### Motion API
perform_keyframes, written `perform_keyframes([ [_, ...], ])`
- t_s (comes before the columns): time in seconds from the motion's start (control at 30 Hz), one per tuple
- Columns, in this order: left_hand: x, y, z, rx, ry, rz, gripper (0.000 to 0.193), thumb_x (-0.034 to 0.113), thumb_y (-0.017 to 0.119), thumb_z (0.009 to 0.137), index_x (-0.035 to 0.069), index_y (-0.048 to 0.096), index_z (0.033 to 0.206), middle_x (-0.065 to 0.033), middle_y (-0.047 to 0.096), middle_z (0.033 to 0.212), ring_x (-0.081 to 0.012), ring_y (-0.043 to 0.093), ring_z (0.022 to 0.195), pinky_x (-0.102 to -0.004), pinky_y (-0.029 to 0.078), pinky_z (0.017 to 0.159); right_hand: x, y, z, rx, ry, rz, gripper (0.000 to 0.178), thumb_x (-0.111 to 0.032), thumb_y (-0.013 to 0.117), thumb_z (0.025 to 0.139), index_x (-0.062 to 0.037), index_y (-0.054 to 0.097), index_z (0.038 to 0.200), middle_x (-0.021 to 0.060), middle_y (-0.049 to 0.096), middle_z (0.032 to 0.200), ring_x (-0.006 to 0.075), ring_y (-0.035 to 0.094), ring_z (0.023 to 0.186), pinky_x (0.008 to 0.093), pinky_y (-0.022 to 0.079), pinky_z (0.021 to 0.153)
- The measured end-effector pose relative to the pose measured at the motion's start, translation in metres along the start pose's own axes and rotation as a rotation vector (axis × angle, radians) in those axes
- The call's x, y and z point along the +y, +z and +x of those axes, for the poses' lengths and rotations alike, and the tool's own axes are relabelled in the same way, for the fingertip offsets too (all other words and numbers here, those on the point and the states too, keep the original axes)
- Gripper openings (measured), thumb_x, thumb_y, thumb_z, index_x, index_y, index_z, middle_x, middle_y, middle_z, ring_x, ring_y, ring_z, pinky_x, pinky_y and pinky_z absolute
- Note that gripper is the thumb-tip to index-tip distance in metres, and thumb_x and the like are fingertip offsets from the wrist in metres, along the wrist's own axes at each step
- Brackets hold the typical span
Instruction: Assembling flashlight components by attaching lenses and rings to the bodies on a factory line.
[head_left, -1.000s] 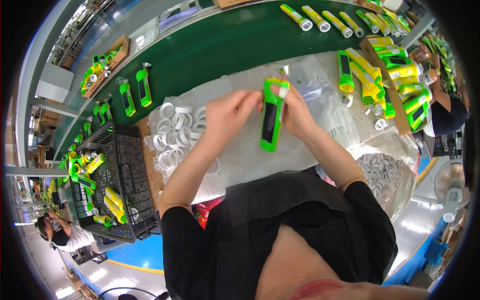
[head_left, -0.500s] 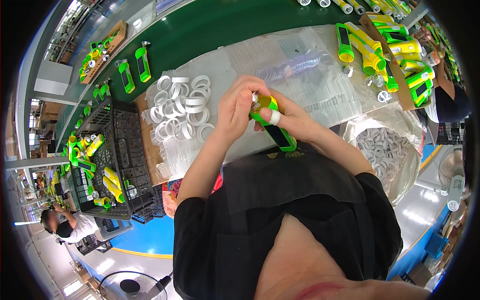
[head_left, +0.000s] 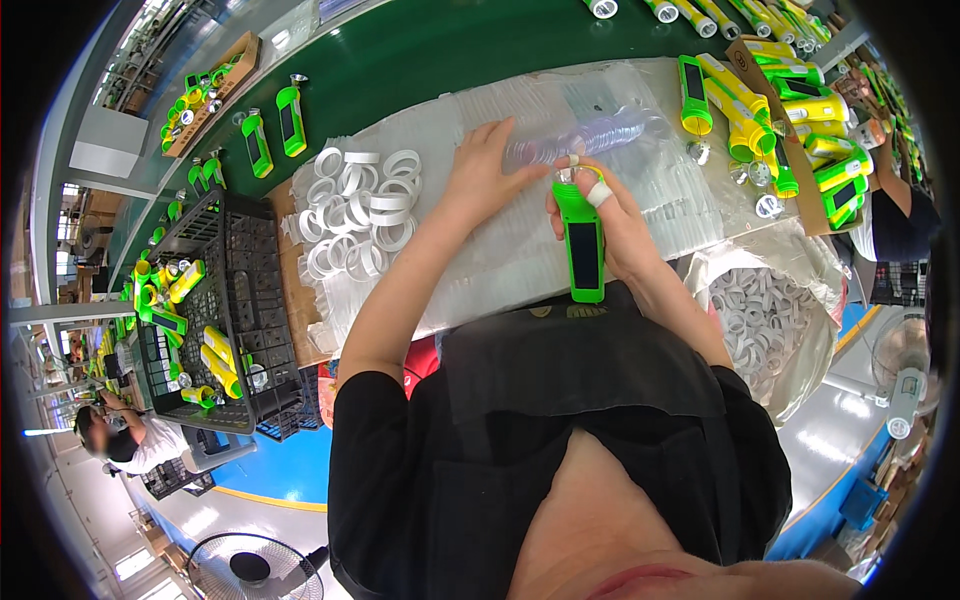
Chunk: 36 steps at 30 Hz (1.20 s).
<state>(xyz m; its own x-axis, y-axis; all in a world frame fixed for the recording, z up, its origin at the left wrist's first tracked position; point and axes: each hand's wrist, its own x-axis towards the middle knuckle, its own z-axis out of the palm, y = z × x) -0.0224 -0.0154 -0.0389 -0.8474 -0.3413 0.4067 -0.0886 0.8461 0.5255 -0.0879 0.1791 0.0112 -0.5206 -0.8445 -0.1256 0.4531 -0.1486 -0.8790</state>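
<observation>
At the left, a black slatted plastic crate (head_left: pixel 268 330) holds yellow-and-green torch bodies. To its right, loose white plastic rings (head_left: pixel 388 203) lie in a heap on the pale sheeting of the table.

Next comes the person's left hand (head_left: pixel 482 172), palm down with thumb and fingers spread, gripping nothing that shows. It is just beside the left end of a row of thin clear plastic discs (head_left: pixel 608 132); whether it touches them is unclear.

Right of centre and near the person's body, the right hand (head_left: pixel 618 215) is wrapped around a bright green torch body with a dark rectangular panel (head_left: pixel 584 250). A finger rests at its far end, by a small silvery reflector (head_left: pixel 566 175).

The step in hand looks like seating that reflector while reaching for a disc. The next move seems to call for separating one disc cleanly while the right hand steadies the torch.
</observation>
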Motion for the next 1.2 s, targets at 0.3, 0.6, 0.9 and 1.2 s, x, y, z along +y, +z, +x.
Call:
perform_keyframes([
  [0.3,0.004,-0.026,0.002,-0.093,-0.088,-0.419,0.051,0.034,0.069,0.086,0.007,0.059,0.129,-0.0138,0.056,0.109,-0.0303,0.052,0.103,-0.0389,0.044,0.088,-0.007,-0.002,-0.002,-0.030,0.006,-0.036,0.049,-0.042,0.056,0.096,-0.0040,0.049,0.126,0.0110,0.060,0.090,0.0161,0.058,0.071,0.0280,0.047,0.064],
  [0.6,0.057,-0.053,-0.036,0.003,0.284,-0.429,0.041,0.028,0.039,0.101,0.004,0.060,0.128,-0.0144,0.053,0.122,-0.0288,0.049,0.108,-0.0365,0.042,0.093,-0.007,0.021,0.004,-0.241,-0.012,-0.183,0.042,-0.031,0.059,0.096,0.0001,0.049,0.123,0.0083,0.061,0.092,0.0138,0.060,0.072,0.0275,0.049,0.066],
  [0.9,0.049,-0.055,-0.035,0.155,0.332,-0.407,0.039,0.026,0.039,0.097,0.002,0.066,0.112,-0.0141,0.056,0.117,-0.0301,0.050,0.108,-0.0382,0.042,0.094,0.016,0.031,0.015,-0.300,-0.055,-0.070,0.035,-0.030,0.054,0.099,-0.0054,0.047,0.123,0.0071,0.057,0.096,0.0153,0.060,0.076,0.0288,0.049,0.068],
  [1.2,-0.043,-0.102,0.016,-0.283,-0.115,0.593,0.053,0.044,0.062,0.089,0.008,0.057,0.129,-0.0175,0.060,0.116,-0.0338,0.057,0.108,-0.0425,0.047,0.091,0.007,0.021,0.059,-0.227,-0.384,-0.188,0.029,-0.014,0.057,0.096,-0.0059,0.048,0.122,0.0072,0.059,0.089,0.0129,0.058,0.073,0.0291,0.048,0.069],
])
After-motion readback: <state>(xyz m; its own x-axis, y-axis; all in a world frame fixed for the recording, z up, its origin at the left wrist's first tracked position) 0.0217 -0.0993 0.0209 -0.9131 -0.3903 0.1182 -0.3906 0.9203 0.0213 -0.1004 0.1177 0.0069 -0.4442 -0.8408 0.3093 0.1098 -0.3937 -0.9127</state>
